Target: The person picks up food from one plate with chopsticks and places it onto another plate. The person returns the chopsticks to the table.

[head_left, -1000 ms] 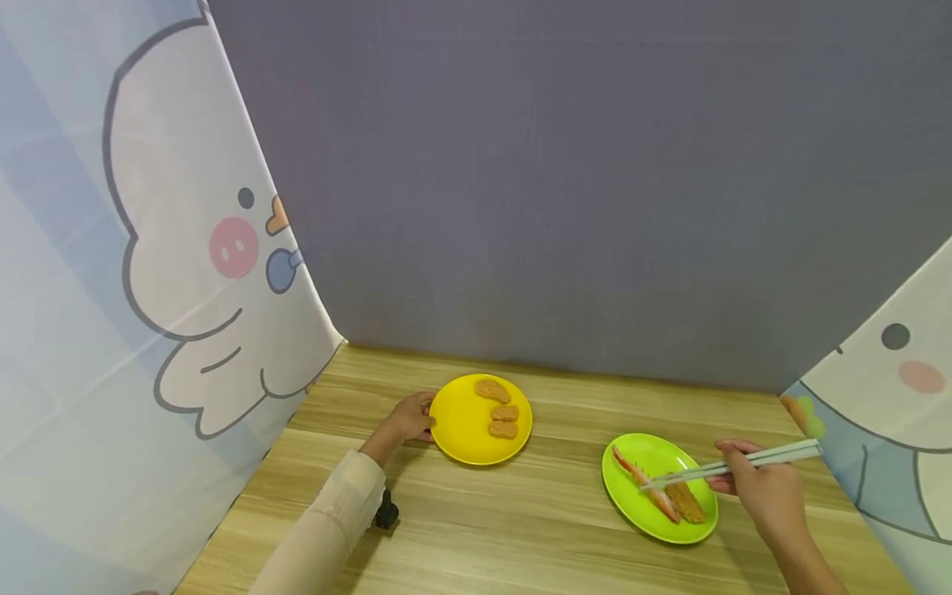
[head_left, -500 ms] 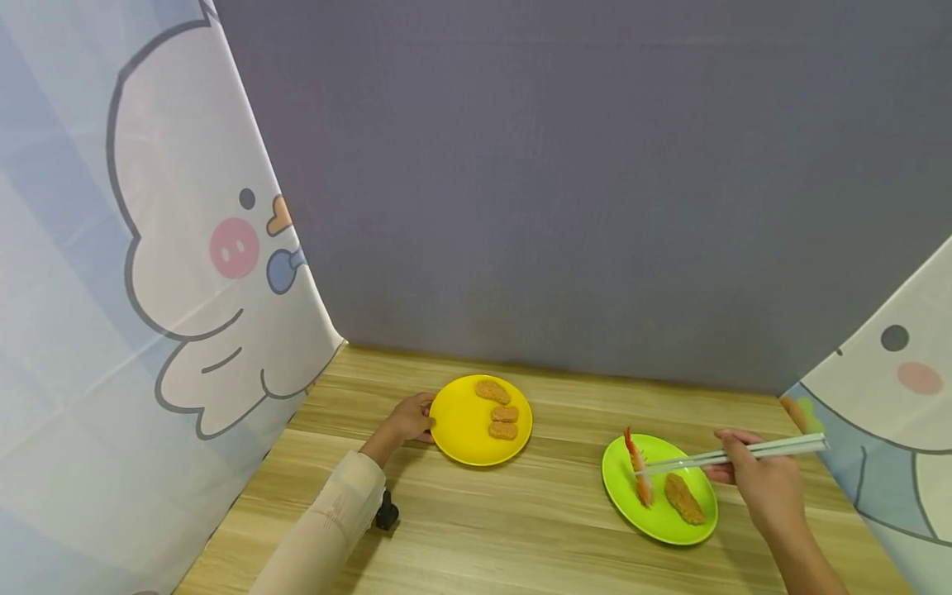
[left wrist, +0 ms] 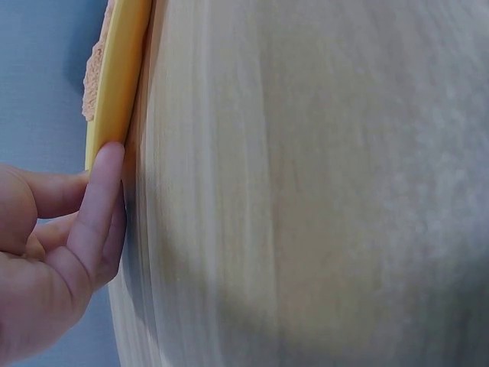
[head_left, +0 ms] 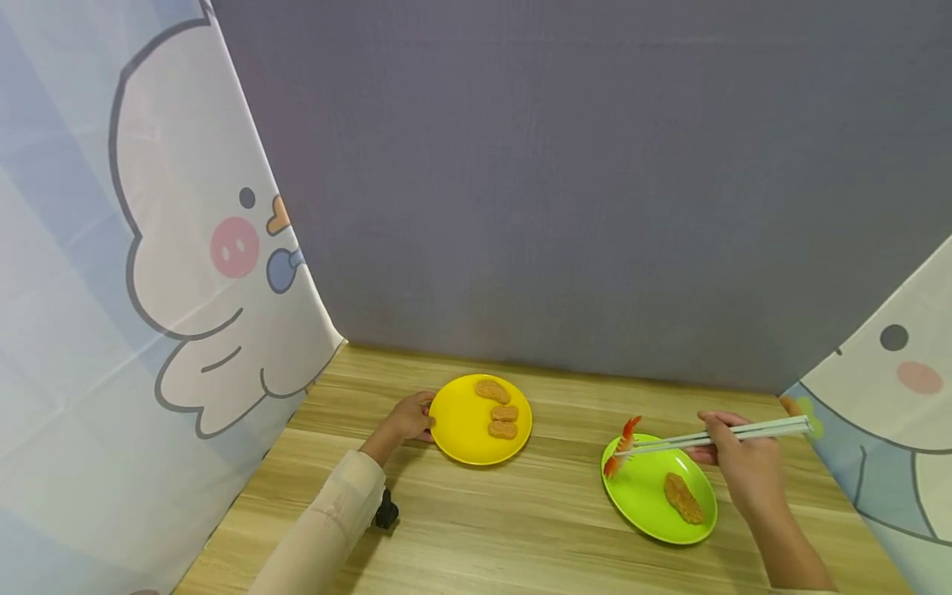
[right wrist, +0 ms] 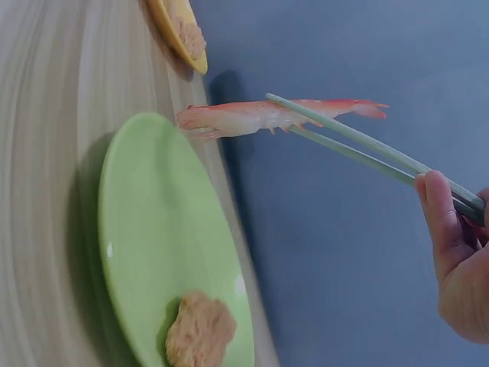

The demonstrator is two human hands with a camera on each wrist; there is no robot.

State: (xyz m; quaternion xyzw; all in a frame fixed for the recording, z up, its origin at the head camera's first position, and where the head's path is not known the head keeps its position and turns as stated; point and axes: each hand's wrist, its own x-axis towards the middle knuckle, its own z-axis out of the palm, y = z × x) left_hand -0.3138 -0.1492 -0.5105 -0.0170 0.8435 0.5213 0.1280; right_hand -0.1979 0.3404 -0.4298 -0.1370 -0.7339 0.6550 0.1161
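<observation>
My right hand (head_left: 744, 463) grips a pair of pale green chopsticks (head_left: 773, 427). Their tips pinch a red and white shrimp (right wrist: 237, 120), lifted above the left rim of the green plate (right wrist: 153, 222) in the right wrist view. One breaded nugget-like piece (head_left: 683, 498) lies on that plate. Over on the left, my left hand (head_left: 409, 417) pinches the rim of a yellow plate (head_left: 461, 426), its fingers (left wrist: 98, 206) at the edge in the left wrist view. Three smaller breaded pieces (head_left: 502, 430) sit on the yellow plate's right side.
Both plates stand on a wood-grain table (head_left: 550, 512). A grey partition (head_left: 550, 207) rises behind it, with cartoon-printed cloth (head_left: 186, 273) on the left and right. A small black object (head_left: 387, 511) shows beside the left sleeve.
The chopsticks have taken hold of the shrimp and raised it off the green plate, shifting it left and away from me. My left hand and the yellow plate have stayed put.
</observation>
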